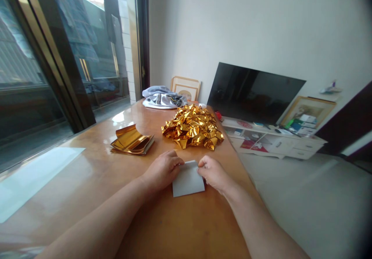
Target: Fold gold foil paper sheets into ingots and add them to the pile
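A small sheet of paper (188,181), its pale grey-white side up, lies on the wooden table in front of me. My left hand (165,168) pinches its upper left edge, fingers closed. At the upper right edge, my right hand (213,173) grips the same sheet between thumb and fingers. Just beyond the hands rises a heap of folded gold foil pieces (193,127). To the left sits a stack of gold foil sheets (132,140), its top sheets curling upward.
Folded clothes (162,97) lie at the table's (180,232) far end. A pale sheet (37,175) is at the left edge, by the glass sliding door (75,57). Right of the table stand a low white cabinet (276,140) and a television (252,92).
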The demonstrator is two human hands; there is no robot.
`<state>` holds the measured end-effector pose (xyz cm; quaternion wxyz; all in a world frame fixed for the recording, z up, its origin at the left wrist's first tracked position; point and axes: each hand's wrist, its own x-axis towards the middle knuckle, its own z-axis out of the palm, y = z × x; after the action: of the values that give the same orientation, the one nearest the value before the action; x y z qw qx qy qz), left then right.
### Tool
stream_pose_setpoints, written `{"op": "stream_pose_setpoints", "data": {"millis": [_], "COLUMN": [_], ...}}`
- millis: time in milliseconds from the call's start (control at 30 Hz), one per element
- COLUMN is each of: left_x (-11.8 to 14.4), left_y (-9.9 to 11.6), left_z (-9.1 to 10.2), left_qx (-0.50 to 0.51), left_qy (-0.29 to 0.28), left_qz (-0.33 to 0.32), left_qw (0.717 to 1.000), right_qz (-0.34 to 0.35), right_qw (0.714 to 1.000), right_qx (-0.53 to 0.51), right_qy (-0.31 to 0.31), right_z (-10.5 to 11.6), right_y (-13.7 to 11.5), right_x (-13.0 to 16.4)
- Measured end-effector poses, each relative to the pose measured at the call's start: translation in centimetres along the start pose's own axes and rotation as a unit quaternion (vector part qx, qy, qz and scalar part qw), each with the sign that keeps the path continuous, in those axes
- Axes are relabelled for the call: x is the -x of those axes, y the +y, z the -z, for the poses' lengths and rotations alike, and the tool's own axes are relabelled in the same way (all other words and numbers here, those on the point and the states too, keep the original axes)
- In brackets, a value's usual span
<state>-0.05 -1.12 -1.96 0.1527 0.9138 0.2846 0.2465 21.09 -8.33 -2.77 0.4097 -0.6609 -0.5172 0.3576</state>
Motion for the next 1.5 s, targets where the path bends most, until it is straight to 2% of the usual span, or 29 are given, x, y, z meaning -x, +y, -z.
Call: {"op": "stream_pose_setpoints", "data": {"millis": [233,467,567,733,1033,1200,1333,1500], "left_x": [0.1,0.4,0.4,0.4,0.6,0.7,0.7,0.7], "left_y": [0.2,0.6,0.6,0.3,-0.3,-0.7,-1.1,-1.1], "left_z": [-0.2,-0.1,0.1,0.4,0.7,1.0,1.4,2.0], "left_qx": [0.023,0.034,0.024,0.011,0.004,0.017,0.033,0.042], "left_qy": [-0.023,-0.086,-0.093,-0.091,-0.102,-0.100,-0.086,-0.106], "left_qz": [-0.016,-0.020,-0.013,-0.014,-0.029,-0.023,0.011,0.040], "left_qw": [0.999,0.996,0.995,0.996,0.994,0.995,0.996,0.993], "right_qz": [-0.053,-0.077,-0.053,0.034,0.160,0.148,0.155,0.151], "right_qw": [0.998,0.987,0.981,0.962,0.943,0.939,0.939,0.940], "right_qx": [0.010,-0.006,-0.021,-0.002,0.164,0.190,0.194,0.176], "right_qy": [-0.043,-0.140,-0.185,-0.269,-0.239,-0.246,-0.239,-0.252], "right_z": [0.6,2.1,2.7,3.1,3.2,3.3,3.2,3.0], "right_y": [-0.9,-0.6,-0.2,0.3,0.1,-0.1,-0.8,-1.2], "right_x": [0.3,0.2,0.2,0.3,0.6,0.8,1.0,0.8]}}
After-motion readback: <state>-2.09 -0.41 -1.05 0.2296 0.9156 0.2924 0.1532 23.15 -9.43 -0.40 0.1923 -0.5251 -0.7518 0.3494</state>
